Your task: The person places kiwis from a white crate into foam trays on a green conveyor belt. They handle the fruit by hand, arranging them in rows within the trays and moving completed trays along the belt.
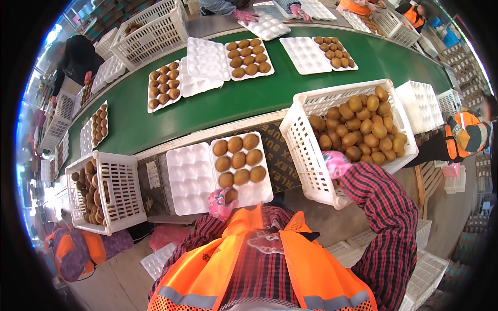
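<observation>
Before me lies a white moulded foam tray [190, 177] whose two halves are spread flat. Several brown kiwifruit [238, 160] sit in rows in its right half; the left half's hollows hold nothing. My left hand [219, 205], in a pink flowered glove, has its fingers around a kiwifruit [231, 195] at the near row of the right half. To the right, a tilted white plastic crate [303, 155] holds a heap of loose kiwifruit [362, 124]. My right hand [337, 165] reaches into the crate's near left corner against the fruit; its fingertips are hard to make out.
Beyond runs a green conveyor belt [130, 124] carrying several trays of kiwifruit [249, 58]. Another crate of fruit [122, 190] stands at left. Stacked foam trays [420, 107] are beyond the right crate. Co-workers' gloved hands [246, 16] are across the belt; a person [465, 134] stands at right.
</observation>
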Available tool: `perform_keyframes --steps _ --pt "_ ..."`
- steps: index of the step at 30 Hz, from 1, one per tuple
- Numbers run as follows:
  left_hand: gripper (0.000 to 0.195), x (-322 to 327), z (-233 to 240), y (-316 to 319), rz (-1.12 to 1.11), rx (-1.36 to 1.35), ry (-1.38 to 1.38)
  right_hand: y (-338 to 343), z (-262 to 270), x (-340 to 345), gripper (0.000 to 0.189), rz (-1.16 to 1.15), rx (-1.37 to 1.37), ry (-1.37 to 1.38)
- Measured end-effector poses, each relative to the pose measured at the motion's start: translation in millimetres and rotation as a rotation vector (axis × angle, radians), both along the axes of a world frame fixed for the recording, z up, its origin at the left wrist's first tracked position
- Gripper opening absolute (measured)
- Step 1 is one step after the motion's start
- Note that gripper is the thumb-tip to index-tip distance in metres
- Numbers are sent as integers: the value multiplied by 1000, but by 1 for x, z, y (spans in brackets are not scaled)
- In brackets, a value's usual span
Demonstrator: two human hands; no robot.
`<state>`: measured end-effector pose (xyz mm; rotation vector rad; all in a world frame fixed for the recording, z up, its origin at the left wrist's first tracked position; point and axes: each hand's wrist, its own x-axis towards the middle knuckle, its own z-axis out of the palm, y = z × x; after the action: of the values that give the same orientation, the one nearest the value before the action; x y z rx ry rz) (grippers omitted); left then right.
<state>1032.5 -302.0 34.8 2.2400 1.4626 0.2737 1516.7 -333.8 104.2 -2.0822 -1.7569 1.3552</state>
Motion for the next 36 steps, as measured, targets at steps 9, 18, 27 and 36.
perform_keyframes --steps 9,18,27,36 --pt "62 25 26 25 36 -440 -511 -38 177 -83 53 -275 995 -9" --pt "65 76 44 5 50 -1136 -934 -34 16 -210 73 -201 498 331" --pt "72 69 12 17 267 -1002 -845 -30 -69 -221 70 -338 344 174" --pt "34 42 -27 25 309 -545 -675 -37 -128 -232 67 -215 414 83"
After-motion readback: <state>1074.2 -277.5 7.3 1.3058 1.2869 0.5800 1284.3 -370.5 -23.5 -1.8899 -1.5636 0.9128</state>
